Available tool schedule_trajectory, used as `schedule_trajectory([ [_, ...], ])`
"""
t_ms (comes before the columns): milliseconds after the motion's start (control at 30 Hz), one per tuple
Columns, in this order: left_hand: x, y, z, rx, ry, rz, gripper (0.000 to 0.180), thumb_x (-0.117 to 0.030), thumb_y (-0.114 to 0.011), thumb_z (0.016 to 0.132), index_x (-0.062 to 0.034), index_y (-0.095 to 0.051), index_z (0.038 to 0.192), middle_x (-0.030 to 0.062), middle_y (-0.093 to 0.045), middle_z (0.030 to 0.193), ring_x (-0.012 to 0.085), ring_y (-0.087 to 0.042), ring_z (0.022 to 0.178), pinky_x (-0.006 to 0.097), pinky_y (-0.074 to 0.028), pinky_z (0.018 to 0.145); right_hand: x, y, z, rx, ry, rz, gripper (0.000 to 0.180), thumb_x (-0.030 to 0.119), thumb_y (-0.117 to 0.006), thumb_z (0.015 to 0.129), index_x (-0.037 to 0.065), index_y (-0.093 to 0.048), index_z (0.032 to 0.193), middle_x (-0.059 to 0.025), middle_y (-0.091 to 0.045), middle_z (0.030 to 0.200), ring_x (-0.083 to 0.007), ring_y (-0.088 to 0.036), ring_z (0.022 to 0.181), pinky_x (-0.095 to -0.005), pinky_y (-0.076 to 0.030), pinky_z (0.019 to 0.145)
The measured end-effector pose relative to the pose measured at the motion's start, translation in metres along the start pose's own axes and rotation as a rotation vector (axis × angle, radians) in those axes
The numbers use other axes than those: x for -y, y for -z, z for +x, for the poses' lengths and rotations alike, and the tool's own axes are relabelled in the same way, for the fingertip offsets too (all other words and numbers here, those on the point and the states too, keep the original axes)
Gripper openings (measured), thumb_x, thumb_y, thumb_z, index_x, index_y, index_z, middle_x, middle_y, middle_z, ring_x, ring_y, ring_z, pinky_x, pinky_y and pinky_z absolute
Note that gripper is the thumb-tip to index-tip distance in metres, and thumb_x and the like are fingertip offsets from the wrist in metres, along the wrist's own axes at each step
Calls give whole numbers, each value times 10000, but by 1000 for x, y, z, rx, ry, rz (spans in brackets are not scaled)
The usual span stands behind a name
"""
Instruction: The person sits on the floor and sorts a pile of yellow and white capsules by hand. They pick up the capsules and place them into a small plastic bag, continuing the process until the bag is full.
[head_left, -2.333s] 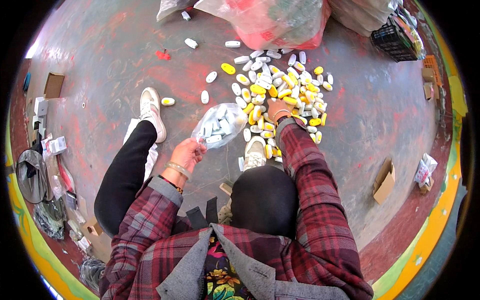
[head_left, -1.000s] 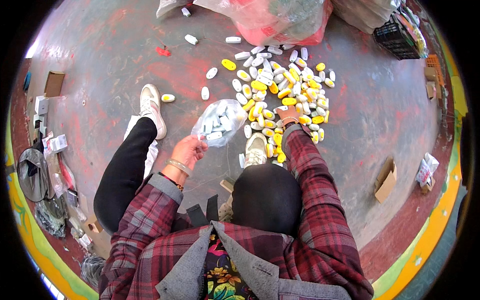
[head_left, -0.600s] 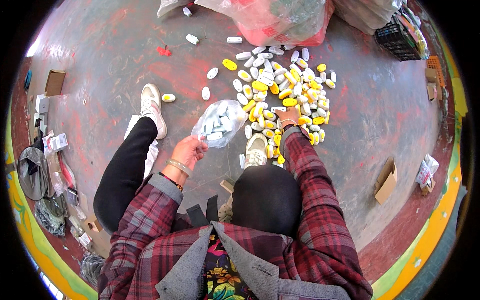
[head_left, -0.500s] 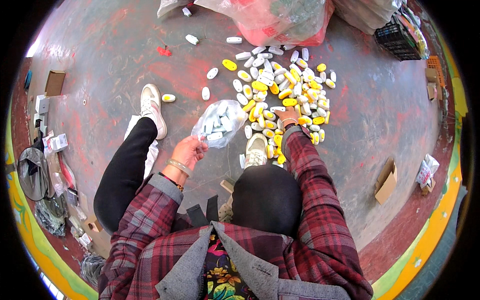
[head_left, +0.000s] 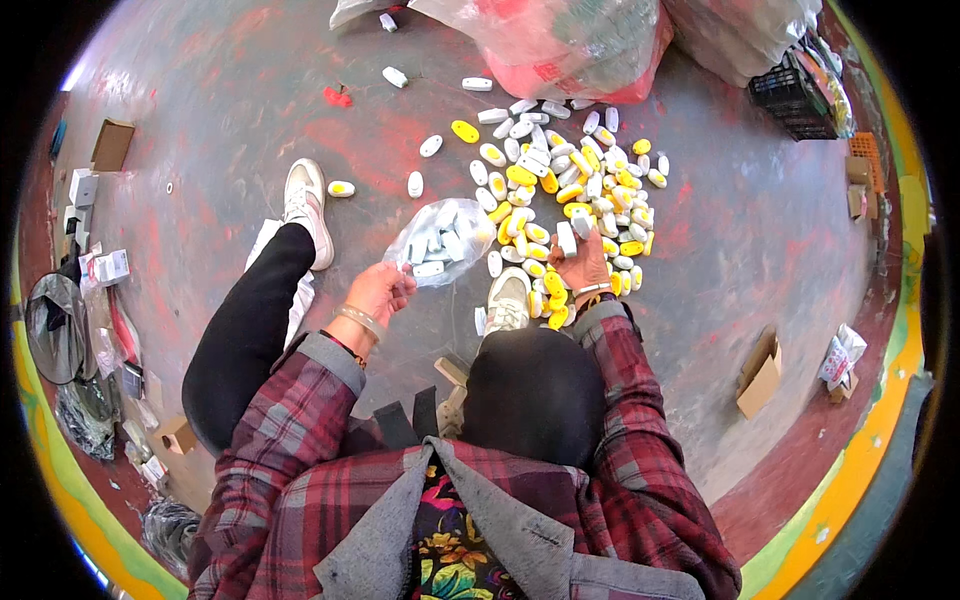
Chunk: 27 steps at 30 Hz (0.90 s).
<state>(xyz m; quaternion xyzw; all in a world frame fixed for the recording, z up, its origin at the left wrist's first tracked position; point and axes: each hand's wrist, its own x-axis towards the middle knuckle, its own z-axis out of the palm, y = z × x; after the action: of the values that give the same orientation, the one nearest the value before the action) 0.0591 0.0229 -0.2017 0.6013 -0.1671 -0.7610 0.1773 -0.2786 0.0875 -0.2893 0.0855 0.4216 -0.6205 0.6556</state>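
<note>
My left hand [head_left: 378, 294] pinches the edge of a clear plastic bag [head_left: 478, 222], which lies on the floor with several pale oval plastic pieces [head_left: 430, 268] inside. Over the near side of a heap, my right hand [head_left: 585, 268] grips white-grey oval plastic pieces [head_left: 567, 238]; two show upright at its fingertips. The heap [head_left: 520, 175] is a spread of small white and yellow oval plastic pieces, some white with a yellow patch. Its near edge reaches my shoe [head_left: 508, 300].
Large filled plastic bags [head_left: 560, 45] stand beyond the heap, with a black crate [head_left: 795, 98] to their right. An open cardboard box [head_left: 760, 372] sits at right. Small boxes [head_left: 82, 188] and bagged items line the left wall. A few stray ovals [head_left: 415, 184] lie left of the heap.
My right hand has come up from the heap and nearer to me, now showing white-grey oval pieces in its fingers. My left hand still holds the bag in about the same place.
</note>
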Motion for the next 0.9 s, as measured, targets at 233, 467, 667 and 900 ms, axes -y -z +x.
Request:
schedule_trajectory([
  [233,-2,-1,2,-23,-24,-62,215,-67,-493,742,-73,-519,955,20,-564,727,96,-519,621,215,-374,526,3,-41,-38,435,-126,-19,507,451,-554,770,48,-492,1070,-181,-568,941,-272,-566,804,-341,-480,658],
  [467,0,3,2,2,-46,-135,229,-57,-471,763,-75,-512,987,28,-565,751,100,-519,644,215,-386,531,-15,-97,-25,547,-362,-509,428,328,-480,838,31,-438,1144,-126,-573,995,-203,-577,847,-331,-462,746],
  [667,-3,0,1,24,-58,-114,239,-66,-477,768,-65,-505,1005,18,-563,740,87,-510,634,200,-385,536,-46,-128,-4,466,-573,-742,367,361,-477,844,94,-447,1094,-105,-566,1030,-215,-586,873,-281,-438,669],
  [900,-2,1,-1,22,-52,-119,229,-68,-463,779,-60,-505,1003,27,-569,741,83,-511,621,196,-390,526,-45,-132,-5,425,-595,-773,313,370,-504,825,99,-474,978,-128,-581,969,-211,-600,806,-266,-439,644],
])
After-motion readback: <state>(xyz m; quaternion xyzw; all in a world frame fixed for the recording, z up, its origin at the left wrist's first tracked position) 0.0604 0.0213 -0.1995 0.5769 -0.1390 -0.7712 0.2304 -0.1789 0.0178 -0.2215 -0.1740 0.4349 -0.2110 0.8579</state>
